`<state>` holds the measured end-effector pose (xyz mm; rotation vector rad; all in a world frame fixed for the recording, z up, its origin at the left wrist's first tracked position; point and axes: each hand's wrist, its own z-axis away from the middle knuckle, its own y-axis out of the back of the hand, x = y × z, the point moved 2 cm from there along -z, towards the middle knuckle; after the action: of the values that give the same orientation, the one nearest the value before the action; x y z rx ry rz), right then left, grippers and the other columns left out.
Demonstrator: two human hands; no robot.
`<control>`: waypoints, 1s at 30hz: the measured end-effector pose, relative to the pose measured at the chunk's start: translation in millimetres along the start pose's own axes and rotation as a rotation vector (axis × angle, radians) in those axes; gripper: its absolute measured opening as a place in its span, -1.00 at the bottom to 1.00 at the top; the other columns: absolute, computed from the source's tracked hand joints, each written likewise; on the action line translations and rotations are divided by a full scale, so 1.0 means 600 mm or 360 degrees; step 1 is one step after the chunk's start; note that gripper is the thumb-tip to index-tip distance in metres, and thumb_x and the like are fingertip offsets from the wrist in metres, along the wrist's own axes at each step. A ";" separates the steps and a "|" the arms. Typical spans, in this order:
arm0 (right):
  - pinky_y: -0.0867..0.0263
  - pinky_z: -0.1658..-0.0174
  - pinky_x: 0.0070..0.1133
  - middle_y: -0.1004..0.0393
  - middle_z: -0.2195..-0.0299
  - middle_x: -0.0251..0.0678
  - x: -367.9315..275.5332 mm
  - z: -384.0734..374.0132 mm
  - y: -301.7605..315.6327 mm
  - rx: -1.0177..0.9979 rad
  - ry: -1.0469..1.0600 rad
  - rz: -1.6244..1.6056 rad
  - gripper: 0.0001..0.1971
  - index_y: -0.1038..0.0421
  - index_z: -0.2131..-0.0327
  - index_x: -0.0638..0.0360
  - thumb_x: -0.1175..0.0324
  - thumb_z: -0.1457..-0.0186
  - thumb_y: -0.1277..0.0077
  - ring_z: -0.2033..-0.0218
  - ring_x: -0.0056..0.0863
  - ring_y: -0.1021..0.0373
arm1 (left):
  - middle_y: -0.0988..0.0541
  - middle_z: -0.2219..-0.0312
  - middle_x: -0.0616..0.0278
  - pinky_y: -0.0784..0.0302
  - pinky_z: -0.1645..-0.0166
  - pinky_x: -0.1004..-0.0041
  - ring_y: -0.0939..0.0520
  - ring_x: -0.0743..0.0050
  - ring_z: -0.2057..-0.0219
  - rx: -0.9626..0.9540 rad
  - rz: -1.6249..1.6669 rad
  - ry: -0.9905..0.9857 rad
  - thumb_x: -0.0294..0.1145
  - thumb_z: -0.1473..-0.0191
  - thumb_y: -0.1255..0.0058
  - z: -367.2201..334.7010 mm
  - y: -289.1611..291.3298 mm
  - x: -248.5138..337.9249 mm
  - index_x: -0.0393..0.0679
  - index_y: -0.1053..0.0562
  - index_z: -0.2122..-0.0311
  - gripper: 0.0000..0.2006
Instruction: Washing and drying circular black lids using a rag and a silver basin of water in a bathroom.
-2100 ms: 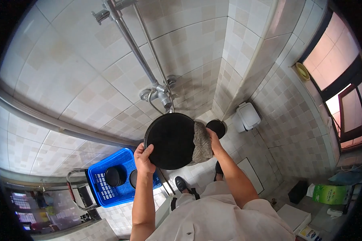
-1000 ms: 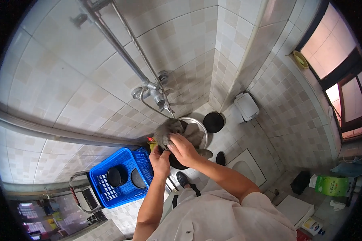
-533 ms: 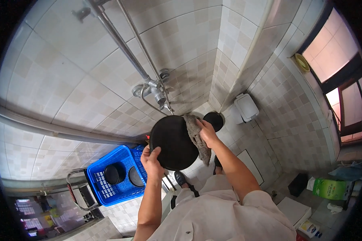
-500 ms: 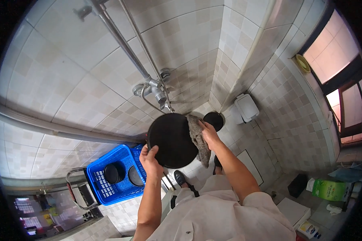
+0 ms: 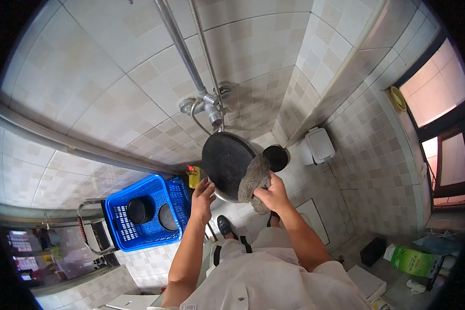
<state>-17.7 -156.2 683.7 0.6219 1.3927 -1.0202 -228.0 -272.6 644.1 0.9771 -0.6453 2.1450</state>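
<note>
A round black pan (image 5: 226, 160) is held up in front of me, below the shower mixer tap, with its dull, marked face toward me. My left hand (image 5: 202, 202) grips its lower left rim, fingers bent at the edge. My right hand (image 5: 274, 195) is closed on a shaggy grey-brown cloth (image 5: 255, 181), which lies over the pan's right edge and hides part of it. One end of the cloth hangs below the hand.
To the left stands a blue plastic basket (image 5: 120, 226) holding black round pans (image 5: 140, 211), beside a yellow bottle (image 5: 194, 176) with a red cap. A chrome shower mixer (image 5: 210, 109) juts from the wall. Beyond my right hand are a round black item (image 5: 276, 158) and a white bin (image 5: 320, 144).
The pan has turned, showing a duller, scuffed face, and now tilts. The cloth has bunched up and moved down its right edge. My left hand has shifted right; the yellow bottle has come into view.
</note>
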 end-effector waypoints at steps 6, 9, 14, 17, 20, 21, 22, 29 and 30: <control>-0.31 0.32 -0.28 -0.42 0.42 -0.14 -0.035 0.032 -0.030 -0.0379 0.1000 0.1330 -0.67 -0.35 0.35 0.26 0.55 0.33 -0.15 0.38 -0.07 -0.38 | -0.37 -0.05 0.03 -0.35 -0.08 0.12 -0.43 0.17 -0.03 -0.0418 0.0659 -0.0017 -0.11 -0.05 -0.11 0.056 -0.055 0.081 -0.27 -0.17 -0.16 -0.33; -0.30 0.25 -0.31 -0.43 0.34 -0.16 -0.050 0.044 -0.045 -0.0702 0.1085 0.1530 -0.67 -0.35 0.36 0.24 0.56 0.34 -0.13 0.30 -0.15 -0.39 | -0.53 0.19 0.13 -0.44 0.01 0.16 -0.55 0.24 0.14 -0.0268 0.0677 0.0049 -0.39 0.01 -0.05 0.052 -0.042 0.073 -0.23 -0.36 0.05 -0.62; -0.26 0.13 -0.33 -0.43 0.23 -0.17 -0.047 0.040 -0.022 -0.1053 0.0986 0.1456 -0.67 -0.38 0.33 0.28 0.57 0.32 -0.11 0.20 -0.17 -0.34 | -0.53 0.21 0.08 -0.50 0.09 0.20 -0.56 0.10 0.20 -0.0250 0.0770 0.0070 -0.70 0.37 0.18 0.051 -0.019 0.042 -0.28 -0.37 0.05 -0.42; -0.22 0.04 -0.33 -0.43 0.16 -0.15 -0.037 0.019 -0.018 -0.1187 0.0800 0.1197 -0.66 -0.38 0.29 0.31 0.57 0.29 -0.07 0.13 -0.14 -0.31 | -0.51 0.17 0.07 -0.46 0.05 0.22 -0.54 0.10 0.16 -0.0287 0.0747 -0.0024 -0.72 0.38 0.19 0.050 -0.016 0.049 -0.30 -0.34 0.01 -0.38; -0.16 -0.05 -0.32 -0.39 0.05 -0.11 -0.031 0.000 -0.038 -0.1359 0.0522 0.1185 -0.63 -0.38 0.22 0.34 0.58 0.25 -0.03 0.04 -0.13 -0.27 | -0.49 0.11 0.10 -0.39 -0.05 0.35 -0.52 0.19 0.09 -0.0420 0.0695 -0.0050 -0.76 0.39 0.20 0.054 -0.027 0.068 -0.30 -0.30 -0.04 -0.32; -0.13 -0.08 -0.32 -0.36 0.00 -0.10 -0.022 -0.009 -0.044 -0.1270 0.0686 0.1156 -0.60 -0.38 0.18 0.34 0.58 0.23 0.00 0.02 -0.12 -0.25 | -0.50 0.12 0.11 -0.41 -0.03 0.36 -0.53 0.21 0.10 -0.0477 0.0625 -0.0106 -0.77 0.39 0.20 0.055 -0.032 0.073 -0.30 -0.30 -0.05 -0.31; -0.11 -0.10 -0.31 -0.33 -0.04 -0.09 -0.025 -0.018 -0.057 -0.1190 0.0853 0.1120 -0.58 -0.37 0.14 0.33 0.59 0.21 0.02 0.01 -0.12 -0.24 | -0.50 0.12 0.11 -0.41 -0.03 0.36 -0.53 0.21 0.10 -0.0478 0.0621 -0.0108 -0.77 0.39 0.20 0.055 -0.033 0.073 -0.30 -0.30 -0.05 -0.31; -0.14 -0.06 -0.30 -0.31 0.00 -0.09 -0.048 -0.060 -0.109 -0.1028 0.0966 0.1489 -0.58 -0.37 0.11 0.29 0.61 0.16 0.12 0.03 -0.10 -0.22 | -0.51 0.20 0.07 -0.51 0.07 0.27 -0.57 0.14 0.20 -0.0575 0.0426 -0.0070 -0.73 0.41 0.17 0.059 -0.038 0.060 -0.32 -0.30 -0.02 -0.33; -0.20 0.01 -0.31 -0.33 0.08 -0.09 -0.046 -0.064 -0.108 -0.0985 0.0973 0.1598 -0.61 -0.38 0.15 0.30 0.61 0.16 0.13 0.05 -0.08 -0.22 | -0.51 0.20 0.07 -0.51 0.08 0.27 -0.57 0.14 0.21 -0.0568 0.0425 -0.0040 -0.73 0.42 0.16 0.063 -0.040 0.059 -0.32 -0.30 -0.03 -0.32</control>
<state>-89.4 -147.7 719.0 1.0318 1.5090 0.4306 -210.1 -268.8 698.0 0.7568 -1.1802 2.1397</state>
